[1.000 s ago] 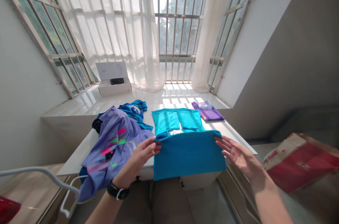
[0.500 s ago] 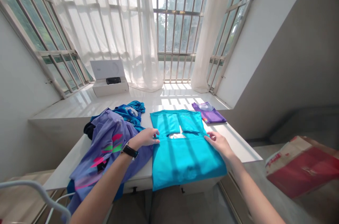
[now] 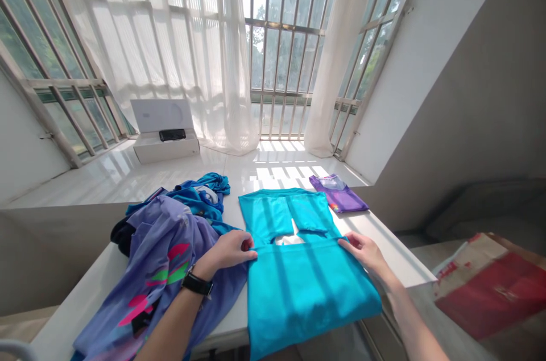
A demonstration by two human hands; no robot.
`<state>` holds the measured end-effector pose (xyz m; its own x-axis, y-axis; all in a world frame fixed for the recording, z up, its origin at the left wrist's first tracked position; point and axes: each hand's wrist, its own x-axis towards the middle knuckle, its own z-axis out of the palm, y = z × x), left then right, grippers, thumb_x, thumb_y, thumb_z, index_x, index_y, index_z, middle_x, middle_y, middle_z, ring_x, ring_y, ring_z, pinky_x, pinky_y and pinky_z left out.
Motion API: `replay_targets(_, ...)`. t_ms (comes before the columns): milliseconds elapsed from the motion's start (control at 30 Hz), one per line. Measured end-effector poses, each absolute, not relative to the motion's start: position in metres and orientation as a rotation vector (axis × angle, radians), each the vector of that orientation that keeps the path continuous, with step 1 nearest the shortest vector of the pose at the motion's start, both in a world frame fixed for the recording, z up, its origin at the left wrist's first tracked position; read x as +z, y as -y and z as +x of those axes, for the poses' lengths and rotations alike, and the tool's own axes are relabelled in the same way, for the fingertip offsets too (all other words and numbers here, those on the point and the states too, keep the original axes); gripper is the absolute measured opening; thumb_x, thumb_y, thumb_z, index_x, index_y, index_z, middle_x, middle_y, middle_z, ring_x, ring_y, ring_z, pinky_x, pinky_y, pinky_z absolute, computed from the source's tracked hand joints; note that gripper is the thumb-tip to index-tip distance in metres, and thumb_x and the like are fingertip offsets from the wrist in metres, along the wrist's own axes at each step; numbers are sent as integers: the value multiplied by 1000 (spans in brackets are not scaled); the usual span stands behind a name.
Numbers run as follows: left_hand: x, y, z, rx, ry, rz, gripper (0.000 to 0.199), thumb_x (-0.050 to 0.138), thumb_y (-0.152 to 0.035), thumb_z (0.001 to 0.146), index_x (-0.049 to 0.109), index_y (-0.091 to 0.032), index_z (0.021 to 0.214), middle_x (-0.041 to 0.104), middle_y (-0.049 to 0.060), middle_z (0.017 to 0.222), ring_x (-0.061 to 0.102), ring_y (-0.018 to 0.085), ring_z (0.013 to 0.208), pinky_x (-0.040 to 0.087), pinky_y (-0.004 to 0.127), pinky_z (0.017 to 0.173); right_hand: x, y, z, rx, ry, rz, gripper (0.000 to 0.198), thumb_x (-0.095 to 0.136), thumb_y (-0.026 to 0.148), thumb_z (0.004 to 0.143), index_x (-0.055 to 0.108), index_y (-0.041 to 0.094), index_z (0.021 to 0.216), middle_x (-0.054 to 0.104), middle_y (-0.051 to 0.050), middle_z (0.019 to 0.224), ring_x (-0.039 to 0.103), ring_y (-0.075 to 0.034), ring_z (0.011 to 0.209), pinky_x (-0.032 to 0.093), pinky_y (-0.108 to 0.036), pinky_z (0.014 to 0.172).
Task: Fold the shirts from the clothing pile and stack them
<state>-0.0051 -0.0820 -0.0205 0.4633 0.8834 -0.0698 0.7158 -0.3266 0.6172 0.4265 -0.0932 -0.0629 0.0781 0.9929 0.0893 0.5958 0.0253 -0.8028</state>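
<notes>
Garment (image 3: 313, 287) of turquoise cloth lies in the head view between the left hand (image 3: 228, 250) and the right hand (image 3: 364, 256), at lower centre on the surface (image 3: 398, 250). Its long axis runs from mid-frame toward the bottom edge. Thumbs and fingertips pinch opposite ends of a straight crosswise edge, so neither hand is clearly nearer. At lower left, lavender clothing (image 3: 156, 230), partly behind the left forearm, shows pink and green shapes but no legible writing. At far right, a red-and-beige bag (image 3: 499, 293) carries pale marks too blurred to read.
</notes>
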Motion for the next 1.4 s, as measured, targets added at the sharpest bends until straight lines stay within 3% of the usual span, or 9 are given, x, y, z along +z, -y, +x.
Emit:
replay_targets(333, -24, 82, -9, 461, -1242, 2076, 36, 70, -42, 79, 76, -18, 105, 73, 4, 86, 60, 19, 74, 42, 26, 66, -65, 98, 429, 938, 1413, -1571, 54, 77, 69, 70, 75, 21, 94, 71, -3, 75, 61, -20, 67, 48, -28, 58)
replay_targets(633, -9, 83, -6, 559, -1078, 1932, 28, 66, -33, 80, 75, -17, 101, 70, 1, 85, 55, 14, 70, 43, 24, 65, -80, 79, 446, 933, 1428, -1543, 58, 76, 76, 64, 71, 23, 88, 76, -6, 81, 68, -24, 69, 54, -32, 61)
replay_targets(800, -17, 79, -7, 554, -1306, 1996, 21, 64, -26, 81, 74, -17, 97, 71, 1, 83, 59, 15, 70, 42, 24, 65, -80, 76, 439, 748, 1448, -1602, 59, 72, 79, 65, 66, 23, 82, 74, -5, 77, 69, -26, 74, 55, -34, 67)
replay_targets(967, -28, 77, -8, 479, -1409, 2096, 17, 62, -22, 82, 73, -20, 95, 73, 0, 81, 65, 17, 74, 41, 25, 65, -81, 78, 439, 682, 1505, -1681, 52, 68, 72, 74, 66, 22, 87, 71, -3, 75, 66, -22, 69, 52, -32, 63)
replay_targets(1100, -29, 76, -6, 517, -1369, 2141, 16, 62, -22, 84, 72, -20, 96, 73, 0, 82, 65, 17, 75, 43, 25, 67, -78, 79, 437, 615, 1518, -1750, 51, 67, 71, 72, 67, 22, 88, 72, -5, 78, 65, -22, 66, 52, -33, 63)
replay_targets(1300, -31, 85, 7, 722, -1241, 2348, 21, 62, -29, 93, 67, -22, 112, 70, 7, 113, 64, 23, 107, 49, 33, 93, -76, 77, 436, 531, 1553, -1821, 51, 62, 71, 70, 68, 23, 88, 76, -7, 84, 69, -24, 69, 54, -36, 68)
replay_targets(1400, -34, 90, 13, 619, -1186, 2505, 30, 65, -37, 94, 65, -23, 120, 67, 9, 122, 61, 27, 115, 49, 38, 98, -77, 77, 437, 497, 1565, -1843, 49, 61, 70, 71, 67, 24, 85, 77, -7, 84, 71, -26, 71, 54, -37, 70)
